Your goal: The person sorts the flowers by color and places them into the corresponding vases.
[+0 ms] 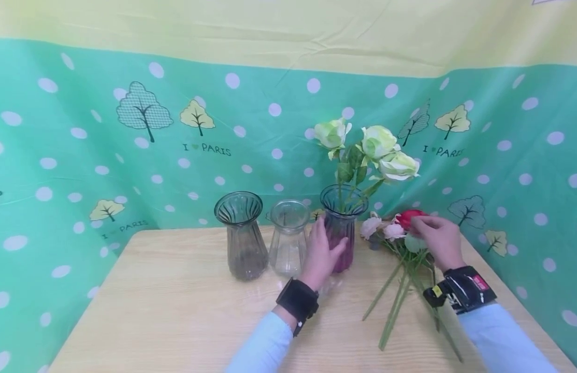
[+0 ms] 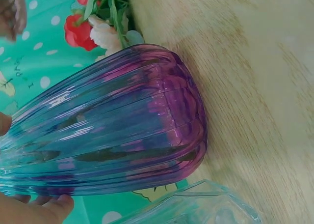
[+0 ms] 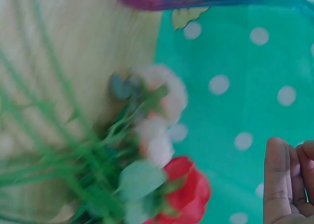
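Note:
My left hand point(image 1: 320, 256) holds a ribbed glass vase point(image 1: 340, 233), blue-grey above and purple toward the base, with thumb and fingers on either side of it. Three pale green-white roses point(image 1: 379, 142) stand in this vase and lean right. Over the heads of a bunch of flowers lying at the right, my right hand point(image 1: 440, 241) hovers with fingers loosely bent. Nothing shows between its thumb and fingers point(image 3: 277, 180) in the right wrist view. The bunch has a red flower point(image 3: 189, 192), pale pink flowers point(image 1: 371, 228) and long green stems point(image 1: 395, 305) pointing toward me.
A clear glass vase point(image 1: 288, 248) stands just left of the purple one, and a grey glass vase point(image 1: 245, 243) left of that. Behind the wooden table point(image 1: 176, 311) hangs a green dotted cloth point(image 1: 251, 129), which also covers both sides.

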### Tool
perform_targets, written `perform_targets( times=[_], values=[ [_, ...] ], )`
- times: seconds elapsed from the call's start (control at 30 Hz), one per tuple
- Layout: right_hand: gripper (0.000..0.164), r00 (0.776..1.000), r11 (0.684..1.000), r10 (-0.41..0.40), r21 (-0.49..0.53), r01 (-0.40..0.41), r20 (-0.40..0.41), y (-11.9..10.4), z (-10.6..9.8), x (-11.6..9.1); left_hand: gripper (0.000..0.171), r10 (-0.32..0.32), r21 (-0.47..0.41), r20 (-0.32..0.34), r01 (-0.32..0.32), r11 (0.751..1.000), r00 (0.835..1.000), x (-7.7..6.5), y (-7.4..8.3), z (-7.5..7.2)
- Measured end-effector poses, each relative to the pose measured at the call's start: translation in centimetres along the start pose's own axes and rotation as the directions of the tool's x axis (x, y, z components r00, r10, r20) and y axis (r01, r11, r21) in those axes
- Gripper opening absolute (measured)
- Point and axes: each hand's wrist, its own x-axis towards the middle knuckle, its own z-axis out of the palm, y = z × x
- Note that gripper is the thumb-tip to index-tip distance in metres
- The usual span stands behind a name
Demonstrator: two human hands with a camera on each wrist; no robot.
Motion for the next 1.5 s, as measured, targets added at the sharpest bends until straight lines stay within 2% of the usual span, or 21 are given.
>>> perform_targets(
  times=[0.23,0.3,0.4,0.5,0.57,0.7,0.8,0.9,1.03,1.13,1.27,1.4,1.5],
  values=[
    [0.053,0.998,0.996,0.059,-0.073,-0.059,-0.006,3.1,-1.2,-1.1,0.074,-0.006,-0.028,0.005,0.006,1.000,1.000,0.4,-0.2,-0.4],
    [0.053,0.997,0.995,0.072,-0.070,-0.071,0.009,4.1,-1.4,-1.4,0.075,-0.007,-0.058,0.012,0.007,0.998,1.000,0.3,-0.4,-0.5],
    [0.051,0.995,0.995,0.092,-0.035,-0.091,0.035,5.4,-1.4,-2.0,0.078,-0.039,-0.121,0.040,0.043,0.992,0.998,-0.1,-0.8,-1.1],
    [0.047,0.995,0.996,0.088,0.005,-0.089,0.043,6.5,-1.3,-2.4,0.078,-0.080,-0.192,0.060,0.090,0.977,0.995,-0.8,-1.4,-2.1],
    [0.046,0.994,0.995,0.092,0.020,-0.093,0.054,7.1,-1.2,-2.5,0.075,-0.078,-0.228,0.053,0.088,0.970,0.996,-1.4,-1.8,-2.9],
    [0.047,0.991,0.994,0.105,0.018,-0.106,0.080,8.1,-1.3,-2.4,0.063,-0.031,-0.299,-0.014,0.025,0.954,0.999,-2.3,-2.3,-4.1],
    [0.051,0.987,0.989,0.146,0.001,-0.146,0.065,9.1,-1.7,-2.0,0.052,0.014,-0.314,-0.096,-0.044,0.948,0.995,-3.0,-2.6,-4.9],
    [0.055,0.975,0.974,0.220,-0.057,-0.218,0.027,10.2,-2.4,-1.7,0.040,0.041,-0.297,-0.188,-0.097,0.950,0.981,-3.8,-3.2,-5.4],
    [0.054,0.947,0.939,0.320,-0.146,-0.311,0.040,11.9,-3.0,-1.7,0.030,0.047,-0.257,-0.309,-0.132,0.957,0.950,-4.7,-4.1,-6.0],
    [0.053,0.929,0.923,0.364,-0.158,-0.351,0.064,12.9,-3.0,-1.8,0.033,0.022,-0.241,-0.364,-0.117,0.963,0.931,-4.9,-4.5,-6.3],
    [0.055,0.923,0.923,0.377,-0.117,-0.367,0.073,13.4,-2.7,-1.8,0.046,-0.045,-0.276,-0.372,-0.065,0.959,0.927,-4.7,-4.9,-6.6],
    [0.056,0.923,0.929,0.368,-0.085,-0.360,0.115,13.3,-2.4,-1.8,0.063,-0.141,-0.340,-0.301,0.032,0.940,0.943,-4.3,-5.2,-6.8],
    [0.054,0.929,0.936,0.347,-0.116,-0.333,0.128,12.8,-2.4,-1.9,0.073,-0.208,-0.352,-0.236,0.116,0.929,0.949,-4.0,-5.3,-6.9]
  ],
)
